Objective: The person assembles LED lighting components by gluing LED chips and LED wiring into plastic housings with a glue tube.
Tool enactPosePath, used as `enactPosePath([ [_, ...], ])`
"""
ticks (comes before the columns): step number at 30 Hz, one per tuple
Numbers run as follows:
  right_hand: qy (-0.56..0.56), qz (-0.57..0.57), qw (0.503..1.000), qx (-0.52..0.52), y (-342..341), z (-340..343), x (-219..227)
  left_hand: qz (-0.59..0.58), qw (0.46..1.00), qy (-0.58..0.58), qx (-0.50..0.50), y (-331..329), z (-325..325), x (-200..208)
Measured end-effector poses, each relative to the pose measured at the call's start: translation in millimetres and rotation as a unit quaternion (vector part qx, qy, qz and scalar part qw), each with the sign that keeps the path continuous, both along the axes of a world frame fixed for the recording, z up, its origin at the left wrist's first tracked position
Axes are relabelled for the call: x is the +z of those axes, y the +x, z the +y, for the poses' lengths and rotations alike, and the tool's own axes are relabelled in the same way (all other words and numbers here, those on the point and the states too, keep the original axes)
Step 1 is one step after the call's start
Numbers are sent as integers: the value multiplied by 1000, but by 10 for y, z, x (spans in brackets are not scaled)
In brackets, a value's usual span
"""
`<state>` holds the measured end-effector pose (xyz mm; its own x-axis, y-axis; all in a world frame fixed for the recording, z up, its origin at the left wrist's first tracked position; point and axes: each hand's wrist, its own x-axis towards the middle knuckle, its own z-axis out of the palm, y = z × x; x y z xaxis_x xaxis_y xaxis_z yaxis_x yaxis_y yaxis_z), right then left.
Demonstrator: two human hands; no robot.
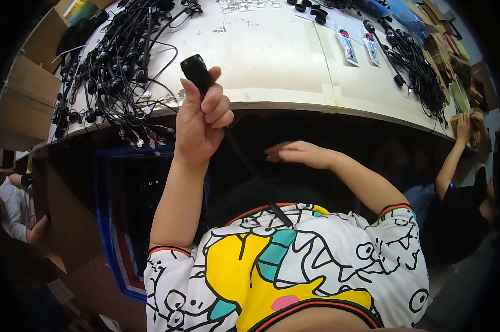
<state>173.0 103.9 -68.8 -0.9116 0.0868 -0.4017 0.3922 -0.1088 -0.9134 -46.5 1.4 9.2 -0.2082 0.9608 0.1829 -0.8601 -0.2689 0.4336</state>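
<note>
My left hand [200, 119] is raised at the table's front edge, fingers wrapped around a short black cylindrical head [194, 68] with a wider, open-looking end. A thin dark stem [244, 155] runs from below that hand down toward my shirt; it looks like part of the same piece, perhaps a gooseneck lamp. My right hand [302, 155] hovers below the table edge, beside the stem and apart from it. Its fingers are stretched out and hold nothing that I can see. To the left, a heap of black cables and similar black heads [114, 83] hangs partly over the edge.
Two glue-like tubes [347, 47] lie on the white table [266, 66]. Black rings [316, 12] and clear small parts [244, 4] sit at the back. More black cables [421, 72] lie right. A blue-edged bag [109, 221] stands below. Other people [463, 205] work at both sides.
</note>
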Motion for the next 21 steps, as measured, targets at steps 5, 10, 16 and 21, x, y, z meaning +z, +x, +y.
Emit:
enactPosePath([
  [5, 216, 122, 968, -35, -132, -25, 685, -41, 992, 31, -114, 60, 1, -125],
  [10, 220, 219, 936, -167, -377, 102, 1156, -11, 992, 4, -125, 164, -4, -90],
  [16, 258, 257, 922, -128, -701, 258, 1380, 96, 985, -38, -141, 295, -17, -39],
  [21, 206, 230, 947, -95, -698, 265, 1379, 149, 977, -75, -130, 343, -43, -12],
])
